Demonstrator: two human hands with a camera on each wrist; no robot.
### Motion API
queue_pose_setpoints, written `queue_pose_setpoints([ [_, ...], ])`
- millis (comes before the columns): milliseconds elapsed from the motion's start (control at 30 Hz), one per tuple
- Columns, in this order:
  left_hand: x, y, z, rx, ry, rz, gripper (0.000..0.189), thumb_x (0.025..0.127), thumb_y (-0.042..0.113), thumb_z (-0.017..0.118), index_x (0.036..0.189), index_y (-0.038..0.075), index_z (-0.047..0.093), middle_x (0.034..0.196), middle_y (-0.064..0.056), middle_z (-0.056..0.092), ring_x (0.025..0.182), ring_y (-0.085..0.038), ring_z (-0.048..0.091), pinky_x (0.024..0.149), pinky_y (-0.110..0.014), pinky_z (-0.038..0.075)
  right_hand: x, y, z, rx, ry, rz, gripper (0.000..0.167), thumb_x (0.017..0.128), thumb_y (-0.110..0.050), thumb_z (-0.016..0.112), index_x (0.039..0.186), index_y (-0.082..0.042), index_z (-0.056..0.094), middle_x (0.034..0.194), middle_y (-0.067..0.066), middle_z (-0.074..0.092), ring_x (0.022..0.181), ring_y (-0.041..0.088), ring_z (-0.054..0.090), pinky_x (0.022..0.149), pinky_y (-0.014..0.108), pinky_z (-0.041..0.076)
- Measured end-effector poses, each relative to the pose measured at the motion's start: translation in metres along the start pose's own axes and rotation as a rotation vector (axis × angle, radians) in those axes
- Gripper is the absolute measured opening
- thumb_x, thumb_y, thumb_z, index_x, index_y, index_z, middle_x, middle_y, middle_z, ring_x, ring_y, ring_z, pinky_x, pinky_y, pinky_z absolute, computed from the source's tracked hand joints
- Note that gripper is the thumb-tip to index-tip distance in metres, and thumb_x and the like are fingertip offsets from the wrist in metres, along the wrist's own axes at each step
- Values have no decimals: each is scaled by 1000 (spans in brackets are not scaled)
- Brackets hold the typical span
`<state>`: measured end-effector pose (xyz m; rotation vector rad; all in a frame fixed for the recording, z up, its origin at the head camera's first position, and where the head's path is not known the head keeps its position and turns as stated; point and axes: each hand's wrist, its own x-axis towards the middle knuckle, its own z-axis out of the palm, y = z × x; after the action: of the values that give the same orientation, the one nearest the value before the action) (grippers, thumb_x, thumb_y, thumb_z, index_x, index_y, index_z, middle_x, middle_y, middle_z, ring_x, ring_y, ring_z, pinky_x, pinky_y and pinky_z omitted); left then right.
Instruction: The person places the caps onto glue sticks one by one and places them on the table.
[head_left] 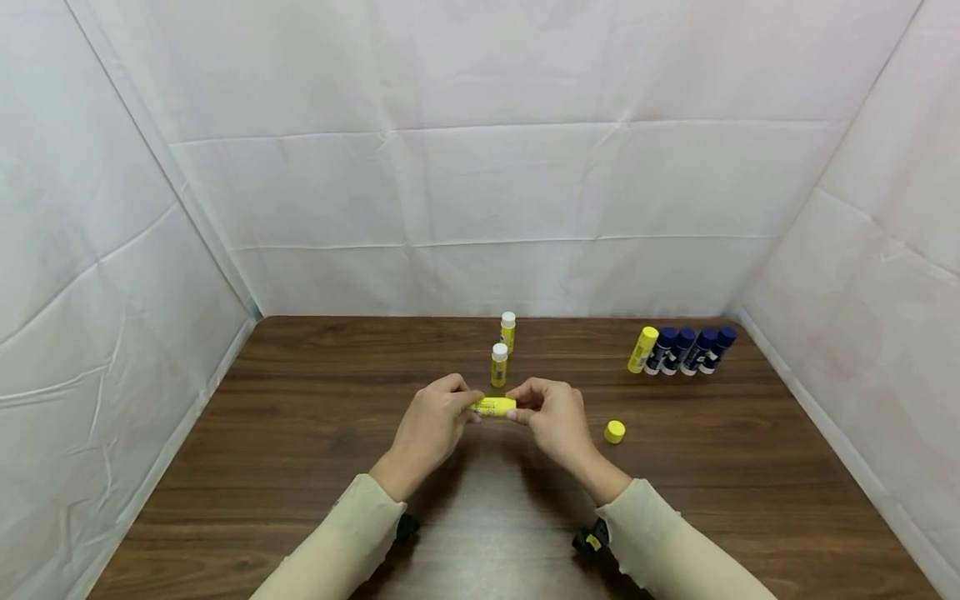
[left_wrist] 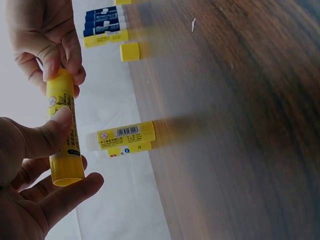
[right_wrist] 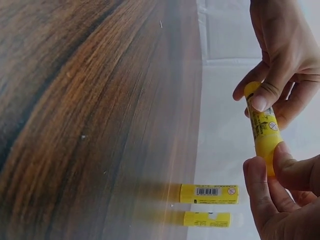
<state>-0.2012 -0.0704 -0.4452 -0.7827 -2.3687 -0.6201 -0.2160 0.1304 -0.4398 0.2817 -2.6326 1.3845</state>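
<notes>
A yellow glue stick [head_left: 494,407] is held level between both hands above the table. My left hand [head_left: 436,421] grips one end, its thumb lying on the printed label, as the left wrist view shows. At the other end, plain yellow, my right hand [head_left: 553,418] pinches with thumb and fingertips. Whether that end is a separate cap cannot be told. Just beyond the hands stand two upright yellow glue sticks with white tops, a nearer one [head_left: 499,367] and a farther one [head_left: 507,332]. A loose yellow cap [head_left: 614,432] sits on the table right of my right hand.
At the back right, a yellow glue stick [head_left: 642,350] stands in a row with several dark blue-capped glue sticks [head_left: 678,351]. The brown wooden table [head_left: 315,400] is bounded by white sheet walls [head_left: 510,183] at the back and sides.
</notes>
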Motion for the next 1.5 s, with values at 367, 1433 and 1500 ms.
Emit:
queue_pose_setpoints([
  [367, -1, 2, 3, -9, 0, -6, 19, 80, 11, 86, 97, 5, 81, 82, -1, 63, 69, -9, 63, 62, -20, 54, -4, 1, 2, 2, 6, 14, 17, 77, -2, 87, 89, -11, 79, 84, 0, 76, 75, 12, 68, 63, 28, 57],
  [1433, -7, 2, -6, 136, -191, -96, 49, 93, 50, 69, 128, 16, 70, 115, -2, 72, 102, -20, 68, 83, -36, 59, 4, 3, -36, -92, -82, -8, 19, 83, -15, 85, 100, -14, 76, 92, 0, 76, 85, 16, 71, 64, 28, 57],
  [1500, -8, 2, -7, 158, -230, -133, 59, 95, 58, 62, 137, 17, 64, 124, -3, 70, 113, -24, 65, 93, -44, 56, 8, 6, -45, -122, -87, -7, 19, 84, -15, 84, 101, -13, 76, 93, 1, 76, 85, 18, 71, 64, 29, 58],
])
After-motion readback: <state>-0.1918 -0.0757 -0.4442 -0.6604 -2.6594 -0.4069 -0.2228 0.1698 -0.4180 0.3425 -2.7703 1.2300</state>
